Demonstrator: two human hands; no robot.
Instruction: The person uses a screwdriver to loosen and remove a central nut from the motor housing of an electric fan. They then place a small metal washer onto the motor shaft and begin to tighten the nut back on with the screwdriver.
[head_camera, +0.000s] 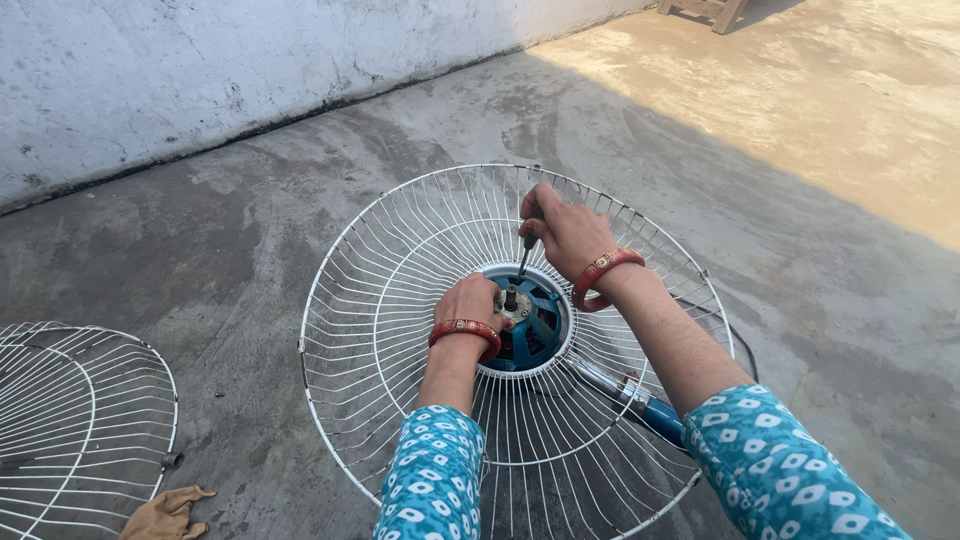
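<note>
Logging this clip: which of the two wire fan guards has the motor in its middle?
The large guard at centre, under both hands, ringing the blue motor. The other guard lies at the left edge, bare, untouched.

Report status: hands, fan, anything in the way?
Right hand grips screwdriver, tip down at blue motor hub. Left hand steadies hub inside white wire guard. Nothing blocking.

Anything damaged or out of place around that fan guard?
Nothing looks broken. The white wire guard lies flat on the concrete, with the blue motor bare at its centre. A second guard lies apart at the left, with a crumpled tan cloth beside it.
</note>
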